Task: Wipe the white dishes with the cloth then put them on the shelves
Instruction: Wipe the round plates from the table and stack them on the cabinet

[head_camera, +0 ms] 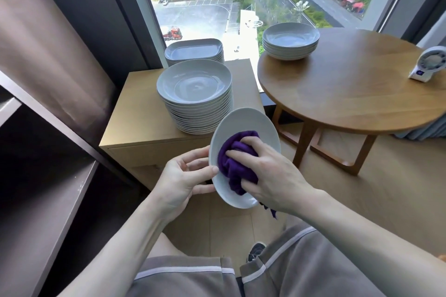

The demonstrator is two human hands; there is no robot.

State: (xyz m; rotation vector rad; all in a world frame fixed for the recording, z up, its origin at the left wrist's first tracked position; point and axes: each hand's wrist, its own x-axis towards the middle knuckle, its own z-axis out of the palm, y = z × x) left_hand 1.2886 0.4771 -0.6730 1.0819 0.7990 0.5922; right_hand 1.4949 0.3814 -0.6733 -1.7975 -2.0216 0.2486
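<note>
The left hand [183,178] holds a white dish [248,125] by its left edge. The thumb lies on the front of the rim and the fingers curl round the back. The dish is up in the air, tipped so its inside faces the person. It is just in front of the counter [135,113], near the low part of a tall stack [195,89] of round white dishes.

The right hand [275,173] grips a purple cloth [235,164], all bunched up, and presses it on the inside of the dish. The fingers are curled over the cloth. One end of the cloth hangs down below the dish, under the wrist.

The tall stack stands on the counter, a light wood box by the window [205,7]. Behind it, also on the counter, is a lower pile [193,52] of white dishes with rounded corners. The two are just beside each other. I cannot tell if they touch.

To the right is a round counter [350,84] of darker wood. A few bowls [289,40] sit piled on its far left side. A little white fan [430,62] stands at its right edge, well apart from the bowls.

Dark shelves [55,190] are at the left, beside the counter.

At the bottom are the person's grey shorts [301,267] with white stripes, and a dark shoe [256,249] on the wood floor [391,176].
</note>
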